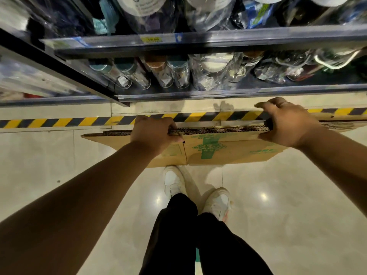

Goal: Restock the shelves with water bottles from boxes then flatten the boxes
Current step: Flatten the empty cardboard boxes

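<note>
Left hand [154, 130]: curled over the top edge of the flattened boxes [216, 149], gripping them.
Right hand [286, 124]: clamped the same edge farther right, thumb on the near face.
Boxes: stood on edge above the floor [278, 195], before the shelf [198, 94].
Bottles [176, 72]: lined the shelf.

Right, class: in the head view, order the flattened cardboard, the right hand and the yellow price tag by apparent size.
1. flattened cardboard
2. right hand
3. yellow price tag; its distance differs, so by looks only.
</note>
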